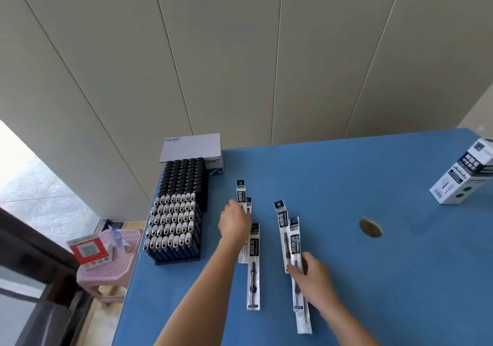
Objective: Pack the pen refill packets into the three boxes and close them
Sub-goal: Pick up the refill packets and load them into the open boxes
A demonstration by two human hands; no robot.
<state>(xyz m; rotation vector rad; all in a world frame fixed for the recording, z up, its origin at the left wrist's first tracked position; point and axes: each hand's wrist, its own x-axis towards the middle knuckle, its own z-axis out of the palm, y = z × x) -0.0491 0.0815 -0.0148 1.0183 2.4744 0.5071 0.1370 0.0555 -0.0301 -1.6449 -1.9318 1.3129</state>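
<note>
Several long pen refill packets lie on the blue table [373, 279]. My left hand [234, 221] lies on the left group of packets [241, 192], fingers curled around them near their upper part. Another packet [253, 268] lies just below that hand. My right hand [313, 279] rests on the right group of packets [283, 225], fingers touching their lower half. One white and black refill box [464, 177] stands tilted at the far right edge of the table. No other refill boxes are in view.
A black tray of lighters [176, 212] stands at the table's left edge, with a white CHNT box [192, 146] behind it. A round hole [370, 227] is in the tabletop. A pink stool [112, 260] with small boxes stands left of the table.
</note>
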